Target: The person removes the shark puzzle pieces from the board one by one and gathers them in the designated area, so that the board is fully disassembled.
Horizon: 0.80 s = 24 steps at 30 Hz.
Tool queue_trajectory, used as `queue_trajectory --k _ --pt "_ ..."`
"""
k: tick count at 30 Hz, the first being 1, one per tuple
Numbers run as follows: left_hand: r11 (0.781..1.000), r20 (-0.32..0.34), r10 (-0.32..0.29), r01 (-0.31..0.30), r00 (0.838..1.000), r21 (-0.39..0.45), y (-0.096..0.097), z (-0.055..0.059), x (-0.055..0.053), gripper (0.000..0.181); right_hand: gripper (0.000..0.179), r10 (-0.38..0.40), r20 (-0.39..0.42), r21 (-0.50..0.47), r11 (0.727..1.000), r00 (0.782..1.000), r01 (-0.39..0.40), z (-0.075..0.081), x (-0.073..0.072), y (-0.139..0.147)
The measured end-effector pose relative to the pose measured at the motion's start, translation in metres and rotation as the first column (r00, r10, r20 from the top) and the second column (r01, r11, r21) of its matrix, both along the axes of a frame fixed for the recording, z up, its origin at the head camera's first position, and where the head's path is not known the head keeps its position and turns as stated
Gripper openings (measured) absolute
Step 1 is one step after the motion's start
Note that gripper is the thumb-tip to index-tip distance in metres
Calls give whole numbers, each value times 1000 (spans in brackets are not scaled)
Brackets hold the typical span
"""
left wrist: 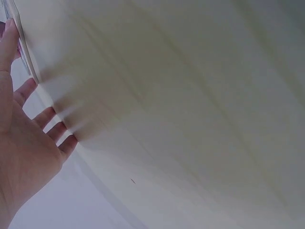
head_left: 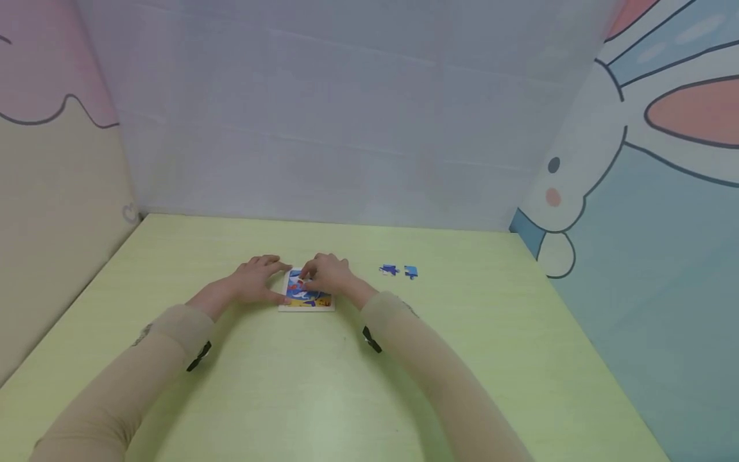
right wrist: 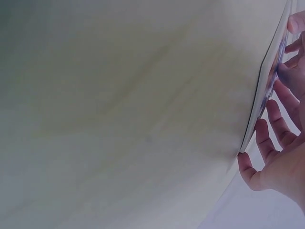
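A small jigsaw board [head_left: 306,309] with a bright sea picture and a white border lies on the table. My left hand [head_left: 254,282] is spread at its left side, the thumb over the near-left corner and the forefinger at the upper edge. In the left wrist view the other left fingers [left wrist: 56,130] rest fairly straight on the table. My right hand [head_left: 329,274] lies over the board's upper right part, fingertips and thumb on the picture. Right fingers [right wrist: 279,121] fan out along the board's edge in the right wrist view. I cannot tell whether they hold a piece.
Two loose blue jigsaw pieces, one with a dark figure [head_left: 389,270] and one lighter [head_left: 411,272], lie to the right of the board. A pale curtain [head_left: 323,128] stands behind the table [head_left: 462,359], and a rabbit-printed panel [head_left: 652,269] on its right.
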<state>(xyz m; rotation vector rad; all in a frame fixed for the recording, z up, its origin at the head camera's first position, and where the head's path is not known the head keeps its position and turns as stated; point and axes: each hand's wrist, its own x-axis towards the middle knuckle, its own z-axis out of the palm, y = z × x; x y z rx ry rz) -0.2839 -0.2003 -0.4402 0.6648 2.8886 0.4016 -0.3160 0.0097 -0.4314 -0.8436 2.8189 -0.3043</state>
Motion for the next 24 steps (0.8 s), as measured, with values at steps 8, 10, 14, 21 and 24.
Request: queue_trajectory --k 8,10,14,21,24 --pt "1000 6 1 -1 1000 8 2 3 2 87 17 4 -10 -44 999 1000 -5 0 2 -1" --pt "1000 7 0 0 1000 7 2 3 2 87 18 10 -9 -54 998 1000 -10 1 2 -1" --pt "1000 11 0 0 1000 13 3 3 3 87 25 3 -3 -68 998 1000 -3 1 2 -1" --pt "1000 11 -3 3 1000 8 2 3 4 89 25 7 9 -48 999 1000 -7 -1 0 0" --pt "1000 11 -3 3 1000 12 1 0 2 89 26 7 5 -29 1000 1000 -6 -2 -1 -1"
